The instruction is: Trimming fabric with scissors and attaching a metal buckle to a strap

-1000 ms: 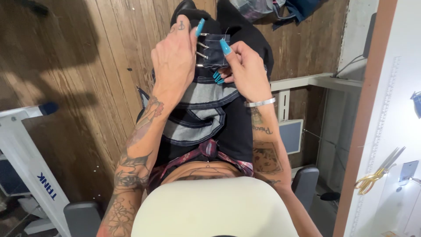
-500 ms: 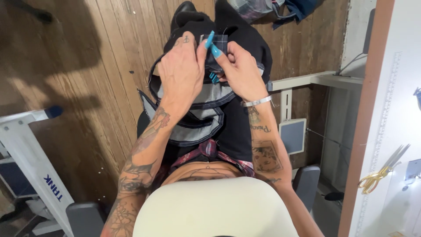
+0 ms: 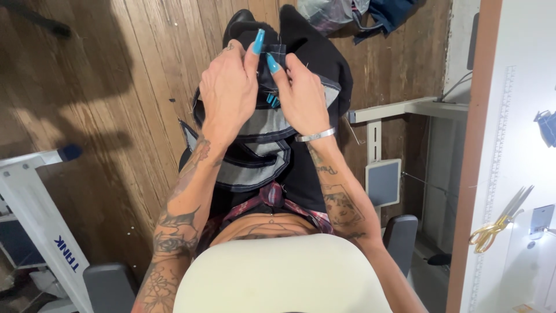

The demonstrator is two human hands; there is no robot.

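Floor: wooden planks (image 3: pixel 133 87) under a seated person's lap.
Garment: black and grey denim piece (image 3: pixel 263 136) spread over the lap.
Left hand (image 3: pixel 229 87): pinching the garment's upper edge.
Right hand (image 3: pixel 301 95): pinching the same edge, just beside the left.
Scissors (image 3: pixel 498 223): gold, on the white tabletop's near edge.

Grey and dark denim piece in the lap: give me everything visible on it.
The grey and dark denim piece lies draped over the person's lap, above the wooden floor. It looks like patchwork: light grey panels edged by dark navy bands with pale stitching. Its top edge is bunched and folded, where the left hand and right hand pinch it together. Thin pins seem to stick out near the edges.
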